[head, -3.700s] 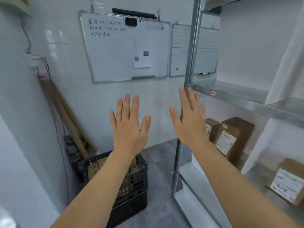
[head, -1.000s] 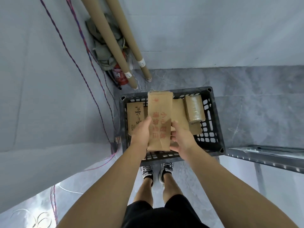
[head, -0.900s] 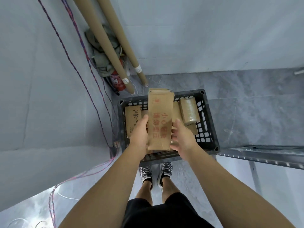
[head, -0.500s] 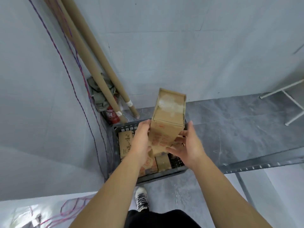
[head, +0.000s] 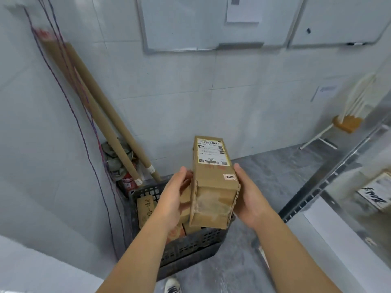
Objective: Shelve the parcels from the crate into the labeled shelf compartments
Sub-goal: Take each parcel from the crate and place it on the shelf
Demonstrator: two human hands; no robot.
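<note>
Above the floor crate (head: 190,247), left hand (head: 171,199) and right hand (head: 250,197) clasp the parcel (head: 211,173) between them.

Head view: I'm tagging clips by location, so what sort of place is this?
Probably a small parcel storeroom or mailroom: a shipping-labelled cardboard parcel held above a black crate of more boxes, a metal shelf rack at right, and whiteboards on the tiled wall.
</note>
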